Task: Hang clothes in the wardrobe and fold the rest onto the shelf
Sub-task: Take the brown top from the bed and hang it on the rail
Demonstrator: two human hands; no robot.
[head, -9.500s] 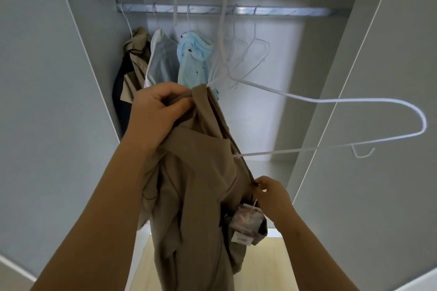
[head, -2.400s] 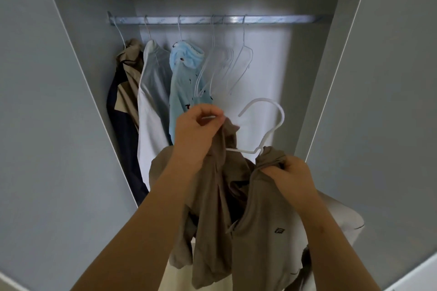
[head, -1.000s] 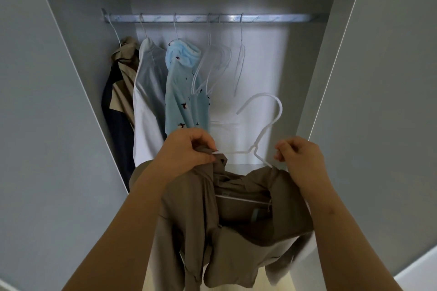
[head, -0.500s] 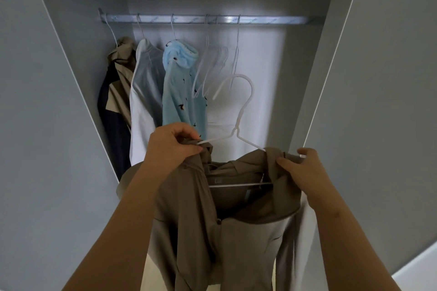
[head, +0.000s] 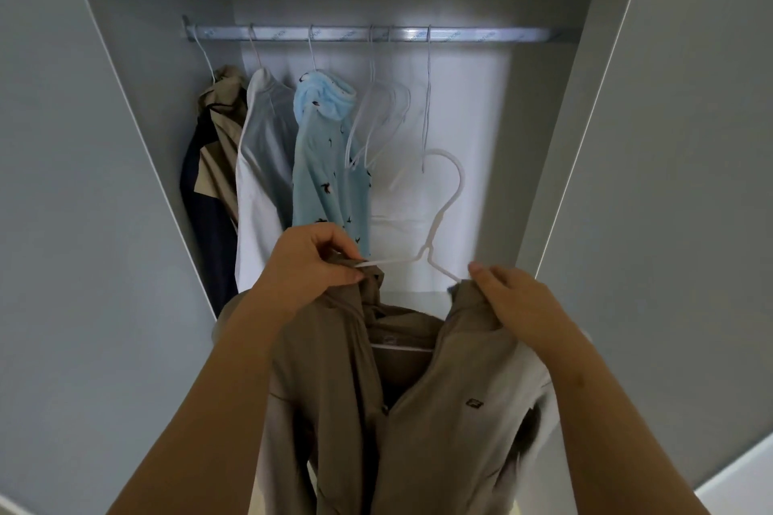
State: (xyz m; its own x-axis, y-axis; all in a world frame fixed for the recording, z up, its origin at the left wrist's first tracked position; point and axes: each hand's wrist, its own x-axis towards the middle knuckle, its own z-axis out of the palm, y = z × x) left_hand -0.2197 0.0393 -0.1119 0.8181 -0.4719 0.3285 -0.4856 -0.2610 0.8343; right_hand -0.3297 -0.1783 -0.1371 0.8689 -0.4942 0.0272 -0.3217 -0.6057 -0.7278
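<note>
The jacket (head: 418, 410) hung on a hanger (head: 426, 250) below the rail (head: 481, 33); the left hand (head: 311, 263) pinched one shoulder; the right hand (head: 518, 305) gripped the other.

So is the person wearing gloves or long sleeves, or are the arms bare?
Bare. The left forearm and right forearm show no sleeve in view. Neither the left hand nor the right hand wears a glove. No ring, watch or bracelet shows. The right thumbnail looks short and unpainted.
</note>
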